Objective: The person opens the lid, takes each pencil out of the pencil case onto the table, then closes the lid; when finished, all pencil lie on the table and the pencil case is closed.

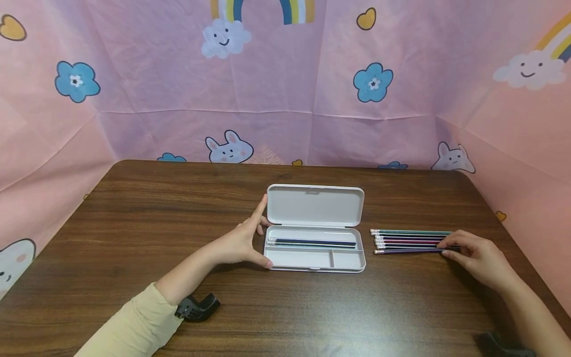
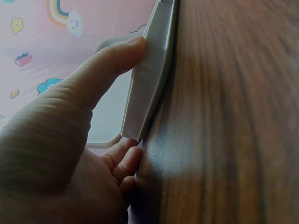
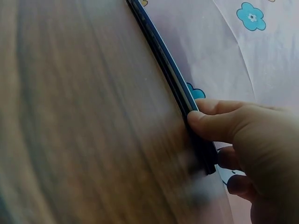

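Note:
A white pencil case [image 1: 299,259] lies open on the table, its lid [image 1: 315,206] tipped back. A few dark pencils [image 1: 312,243] rest in its long rear compartment. At the case's left end, my left hand [image 1: 241,243] holds it: the thumb presses the front corner and the other fingers reach the side near the hinge. In the left wrist view the thumb lies on the case's front wall [image 2: 148,79]. To the right, several pencils [image 1: 408,240] lie side by side, eraser ends leftward. My right hand [image 1: 479,258] pinches the nearest pencil [image 1: 408,252], a purple one, near its right end.
The brown wooden table [image 1: 178,208] carries the case and the pencil row. A patterned pink cloth [image 1: 285,89] hangs behind and along both sides. The case's front has two smaller compartments, parted by a divider [image 1: 332,258]. A black wrist device [image 1: 197,307] sits below the left forearm.

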Action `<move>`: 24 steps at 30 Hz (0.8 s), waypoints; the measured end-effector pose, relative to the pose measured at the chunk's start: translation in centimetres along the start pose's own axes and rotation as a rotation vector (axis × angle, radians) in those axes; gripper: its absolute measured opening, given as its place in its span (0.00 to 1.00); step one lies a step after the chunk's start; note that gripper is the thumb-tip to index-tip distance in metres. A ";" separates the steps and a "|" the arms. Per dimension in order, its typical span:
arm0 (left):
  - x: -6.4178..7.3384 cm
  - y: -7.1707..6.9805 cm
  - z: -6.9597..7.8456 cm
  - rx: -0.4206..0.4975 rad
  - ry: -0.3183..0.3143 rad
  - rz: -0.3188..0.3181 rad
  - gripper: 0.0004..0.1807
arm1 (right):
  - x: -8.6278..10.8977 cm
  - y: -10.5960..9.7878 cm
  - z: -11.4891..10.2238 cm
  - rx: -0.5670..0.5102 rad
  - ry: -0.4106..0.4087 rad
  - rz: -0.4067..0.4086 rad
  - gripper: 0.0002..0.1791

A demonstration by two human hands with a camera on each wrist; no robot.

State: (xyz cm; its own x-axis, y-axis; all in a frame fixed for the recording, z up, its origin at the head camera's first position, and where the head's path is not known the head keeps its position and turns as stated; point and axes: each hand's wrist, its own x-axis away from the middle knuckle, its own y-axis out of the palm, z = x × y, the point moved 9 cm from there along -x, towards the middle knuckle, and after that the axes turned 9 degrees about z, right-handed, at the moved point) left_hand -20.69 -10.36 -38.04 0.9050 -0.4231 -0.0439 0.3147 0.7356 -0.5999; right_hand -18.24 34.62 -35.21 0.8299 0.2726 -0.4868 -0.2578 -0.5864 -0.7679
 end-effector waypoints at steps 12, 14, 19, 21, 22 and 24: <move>0.0 0.0 0.0 -0.002 -0.001 0.001 0.81 | 0.1 -0.1 0.5 0.029 0.071 0.013 0.16; 0.0 0.0 0.0 -0.004 0.000 0.001 0.81 | 0.1 -0.2 0.6 0.036 0.074 0.014 0.16; 0.0 0.0 0.0 -0.004 0.005 0.002 0.81 | 0.2 -0.2 0.6 0.042 0.074 0.014 0.15; 0.0 0.0 0.0 -0.003 0.004 0.002 0.81 | 0.1 -0.2 0.6 0.042 0.075 0.016 0.15; 0.0 0.0 0.0 -0.002 0.005 0.003 0.81 | 0.1 -0.2 0.5 0.042 0.077 0.017 0.14; 0.0 0.0 0.0 -0.001 0.004 0.003 0.81 | 0.1 -0.3 0.5 0.041 0.080 0.019 0.14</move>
State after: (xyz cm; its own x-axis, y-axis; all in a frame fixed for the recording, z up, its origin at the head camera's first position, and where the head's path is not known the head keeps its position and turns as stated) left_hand -20.72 -10.35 -38.02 0.9049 -0.4229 -0.0494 0.3114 0.7365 -0.6006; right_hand -18.32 35.22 -35.26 0.8611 0.1994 -0.4678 -0.2925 -0.5584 -0.7763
